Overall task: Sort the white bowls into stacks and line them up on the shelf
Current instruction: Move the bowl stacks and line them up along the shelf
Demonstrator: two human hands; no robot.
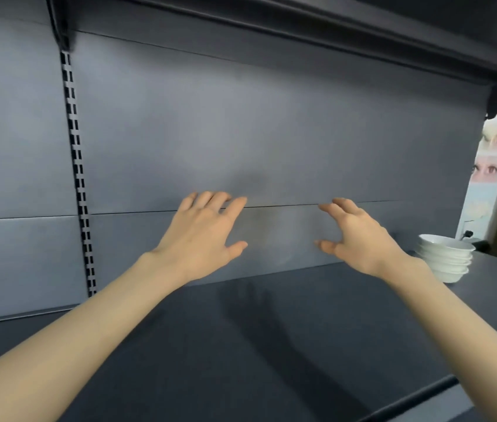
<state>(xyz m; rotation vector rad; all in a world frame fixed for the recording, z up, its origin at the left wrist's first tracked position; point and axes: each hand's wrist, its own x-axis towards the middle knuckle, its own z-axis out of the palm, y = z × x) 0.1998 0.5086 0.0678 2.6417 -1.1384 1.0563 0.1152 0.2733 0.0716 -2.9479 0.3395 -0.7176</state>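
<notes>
One stack of white bowls (445, 257) stands at the right end of the dark grey shelf (271, 345), close to the back panel. Both my arms reach forward above the shelf. My left hand (203, 236) hovers at the middle with fingers spread and holds nothing. My right hand (357, 239) hovers beside it, fingers loosely spread and slightly bent, also holding nothing. The bowl stack sits just to the right of my right wrist, apart from it.
A grey back panel (241, 132) rises behind the shelf, with a slotted upright rail (78, 178) on the left. Another dark shelf (302, 22) overhangs from above. Past the right end is a poster (491, 159) and a small dark object (481, 245).
</notes>
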